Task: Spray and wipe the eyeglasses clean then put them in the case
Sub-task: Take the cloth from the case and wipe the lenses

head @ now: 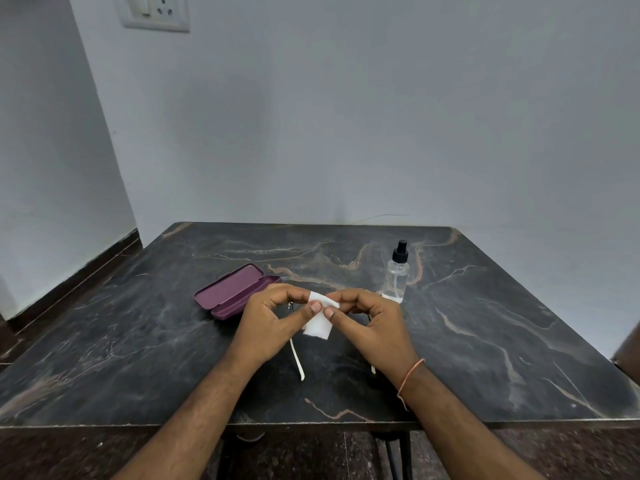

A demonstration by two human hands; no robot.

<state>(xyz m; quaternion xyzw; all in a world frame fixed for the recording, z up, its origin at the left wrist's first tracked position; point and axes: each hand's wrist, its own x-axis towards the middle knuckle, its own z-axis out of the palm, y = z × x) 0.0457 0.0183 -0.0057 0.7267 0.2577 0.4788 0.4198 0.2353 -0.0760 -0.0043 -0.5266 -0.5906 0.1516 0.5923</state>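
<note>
Both hands meet above the middle of the dark marble table [485,323]. My left hand [273,320] and my right hand [370,320] pinch a white cloth [320,325] wrapped over the front of the eyeglasses [297,358]. The lenses are hidden by the cloth and fingers; only the pale temple arms show, pointing toward me. An open purple case [232,291] lies just left of the hands. A clear spray bottle [397,273] with a black nozzle stands upright just beyond my right hand.
The table stands against a pale wall, with its front edge near me. A wall switch and socket plate [154,10] sits high at the left. Something brown [628,351] shows at the right edge.
</note>
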